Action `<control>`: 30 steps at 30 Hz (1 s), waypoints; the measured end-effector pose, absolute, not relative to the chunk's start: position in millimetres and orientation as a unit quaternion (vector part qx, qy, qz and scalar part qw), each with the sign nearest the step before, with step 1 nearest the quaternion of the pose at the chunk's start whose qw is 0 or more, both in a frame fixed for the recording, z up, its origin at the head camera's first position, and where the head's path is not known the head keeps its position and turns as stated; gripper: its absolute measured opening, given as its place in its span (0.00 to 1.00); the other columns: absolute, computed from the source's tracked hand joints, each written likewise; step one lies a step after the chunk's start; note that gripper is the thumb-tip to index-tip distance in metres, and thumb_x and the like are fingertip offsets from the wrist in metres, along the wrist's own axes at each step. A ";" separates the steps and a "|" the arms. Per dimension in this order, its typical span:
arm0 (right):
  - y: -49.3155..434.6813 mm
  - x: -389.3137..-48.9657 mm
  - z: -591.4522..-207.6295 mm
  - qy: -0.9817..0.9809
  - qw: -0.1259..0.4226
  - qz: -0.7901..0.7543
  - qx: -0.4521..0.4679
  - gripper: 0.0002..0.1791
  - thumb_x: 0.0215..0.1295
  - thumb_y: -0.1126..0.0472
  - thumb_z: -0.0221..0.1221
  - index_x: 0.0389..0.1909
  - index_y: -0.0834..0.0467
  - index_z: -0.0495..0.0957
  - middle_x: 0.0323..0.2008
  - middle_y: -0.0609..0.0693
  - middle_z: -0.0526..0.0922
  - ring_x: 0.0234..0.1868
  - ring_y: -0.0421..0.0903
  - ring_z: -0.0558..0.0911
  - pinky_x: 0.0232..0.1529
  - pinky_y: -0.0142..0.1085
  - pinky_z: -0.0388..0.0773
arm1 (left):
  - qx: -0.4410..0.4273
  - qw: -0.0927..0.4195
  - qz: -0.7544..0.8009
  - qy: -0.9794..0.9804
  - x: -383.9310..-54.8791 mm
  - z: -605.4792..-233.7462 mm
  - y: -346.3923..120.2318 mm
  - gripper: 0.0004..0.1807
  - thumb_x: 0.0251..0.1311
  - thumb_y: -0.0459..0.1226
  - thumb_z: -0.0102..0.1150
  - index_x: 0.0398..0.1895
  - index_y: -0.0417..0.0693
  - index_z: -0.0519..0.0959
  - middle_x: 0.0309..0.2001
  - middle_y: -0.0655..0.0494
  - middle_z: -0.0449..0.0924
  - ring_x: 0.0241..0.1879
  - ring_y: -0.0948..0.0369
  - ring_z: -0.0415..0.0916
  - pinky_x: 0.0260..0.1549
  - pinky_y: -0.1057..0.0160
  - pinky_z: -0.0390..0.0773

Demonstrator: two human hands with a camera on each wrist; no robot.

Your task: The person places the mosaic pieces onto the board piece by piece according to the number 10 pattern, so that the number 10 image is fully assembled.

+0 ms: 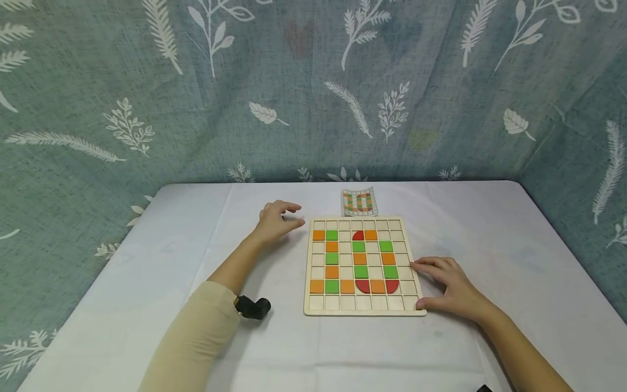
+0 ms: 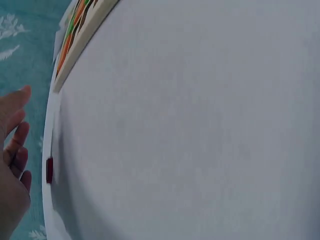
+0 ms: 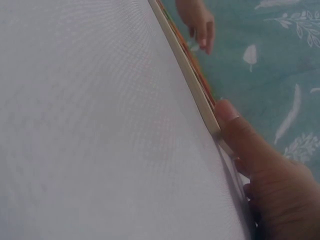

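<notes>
A square wooden grid board [image 1: 325, 302] lies flat on the white table, with green and orange squares and red rounded pieces in some cells. My right hand [image 1: 453, 288] touches its right edge, thumb at the near corner and fingertips farther up the side. The right wrist view shows the thumb [image 3: 245, 140] against the board's rim. Left of the board, apart from it, my left hand [image 1: 273, 224] hovers with thumb and fingers spread and nothing visible between them. A small dark red piece [image 2: 49, 170] lies on the table near that hand in the left wrist view.
Behind the board stands a small, slightly curved pattern card [image 1: 360, 202] with a coloured grid. White cloth covers the table [image 1: 367, 354]. A green leaf-print curtain [image 1: 303, 98] hangs behind the table's far edge and at its sides.
</notes>
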State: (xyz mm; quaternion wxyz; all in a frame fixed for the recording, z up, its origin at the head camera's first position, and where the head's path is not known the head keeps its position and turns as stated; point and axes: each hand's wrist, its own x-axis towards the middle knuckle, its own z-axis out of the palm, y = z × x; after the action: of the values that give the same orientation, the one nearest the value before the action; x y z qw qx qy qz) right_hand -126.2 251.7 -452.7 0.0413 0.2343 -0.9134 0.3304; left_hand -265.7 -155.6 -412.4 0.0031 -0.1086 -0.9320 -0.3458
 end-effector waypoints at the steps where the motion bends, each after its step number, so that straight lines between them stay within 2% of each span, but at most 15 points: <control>1: 251.4 -126.2 -452.9 -0.914 0.041 0.330 0.233 0.43 0.37 0.45 0.75 0.59 0.55 0.75 0.57 0.54 0.73 0.55 0.51 0.63 0.50 0.52 0.60 | -0.105 0.009 -0.331 -0.938 -265.9 -413.6 -160.8 0.23 0.55 0.45 0.64 0.54 0.47 0.79 0.51 0.48 0.75 0.51 0.50 0.63 0.53 0.48 0.54; 5: 250.8 -126.5 -454.2 -0.916 0.036 0.327 0.230 0.43 0.38 0.44 0.74 0.59 0.54 0.75 0.57 0.53 0.73 0.55 0.50 0.63 0.50 0.51 0.60 | -0.091 0.022 -0.269 -0.958 -265.9 -418.0 -178.9 0.25 0.54 0.45 0.64 0.55 0.45 0.78 0.54 0.44 0.72 0.52 0.47 0.61 0.52 0.47 0.56; 10: 251.3 -126.9 -454.6 -0.915 0.041 0.329 0.232 0.43 0.37 0.44 0.75 0.59 0.54 0.75 0.57 0.53 0.73 0.55 0.49 0.63 0.49 0.50 0.60 | -0.078 0.021 -0.246 -0.966 -266.6 -421.4 -192.4 0.25 0.54 0.46 0.64 0.55 0.45 0.78 0.54 0.43 0.73 0.53 0.45 0.62 0.51 0.45 0.56; 19: 251.1 -127.3 -454.9 -0.915 0.042 0.329 0.231 0.43 0.37 0.44 0.75 0.59 0.54 0.75 0.57 0.53 0.73 0.54 0.49 0.63 0.49 0.50 0.60 | -0.091 0.009 -0.243 -0.966 -264.8 -420.8 -192.4 0.21 0.56 0.45 0.64 0.52 0.46 0.80 0.41 0.50 0.81 0.44 0.51 0.69 0.47 0.48 0.55; 25: 251.5 -127.5 -454.3 -0.913 0.043 0.332 0.232 0.43 0.37 0.45 0.75 0.59 0.55 0.75 0.56 0.53 0.73 0.54 0.49 0.63 0.49 0.50 0.60 | -0.123 -0.031 -0.275 -0.953 -261.9 -418.8 -192.2 0.20 0.54 0.43 0.65 0.50 0.47 0.81 0.37 0.53 0.80 0.39 0.55 0.69 0.44 0.53 0.54; 30: 251.8 -127.4 -454.2 -0.914 0.041 0.332 0.232 0.43 0.37 0.45 0.75 0.59 0.55 0.75 0.56 0.53 0.73 0.54 0.49 0.63 0.49 0.50 0.60 | -0.124 -0.083 -0.326 -0.934 -258.7 -417.1 -191.2 0.17 0.55 0.39 0.64 0.48 0.44 0.81 0.36 0.53 0.80 0.35 0.58 0.71 0.41 0.61 0.66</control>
State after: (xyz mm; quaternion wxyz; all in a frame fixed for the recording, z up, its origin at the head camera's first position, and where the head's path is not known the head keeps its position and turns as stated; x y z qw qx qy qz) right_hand -127.4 251.8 -454.2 0.0413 0.2318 -0.9136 0.3316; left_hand -258.7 -191.2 -417.1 -0.0829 -0.1239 -0.9336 -0.3258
